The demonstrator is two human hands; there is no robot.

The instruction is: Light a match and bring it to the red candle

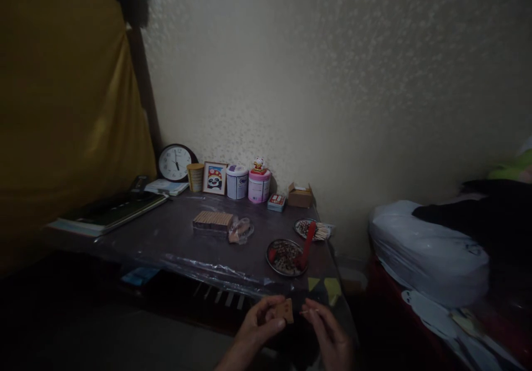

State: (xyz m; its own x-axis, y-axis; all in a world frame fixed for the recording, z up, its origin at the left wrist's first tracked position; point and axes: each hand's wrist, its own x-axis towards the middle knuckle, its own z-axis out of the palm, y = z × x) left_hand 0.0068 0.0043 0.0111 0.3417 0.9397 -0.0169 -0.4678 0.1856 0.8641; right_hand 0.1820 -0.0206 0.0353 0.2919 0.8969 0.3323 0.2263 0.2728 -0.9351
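- At far left we see a yellow cloth (62, 99), and below it books (108, 211) on the worktop (174, 238).
- Along the wall stand a clock (177, 162), a cup (195, 176), a panda picture (215, 178), a white tin (237, 182), a pink tin (259, 185) with a small figure on top, a red box (276, 202) and a brown box (300, 195).
- Mid-worktop lies a block of sticks (213, 221), with a clear bag (241, 230) just beside it.
- Our left hand (260, 326) pinches a small brown card (287, 310) at the front edge, below the plates.
- Above it sits a round plate (285, 257) with a red stick across its right side; a second plate (306, 228) lies behind, with pale sticks on it.
- Our right hand (328, 332) is closed on a thin pale stick (310, 310), its tip near the card.
- At right a white bag (428, 252) lies on a bed.
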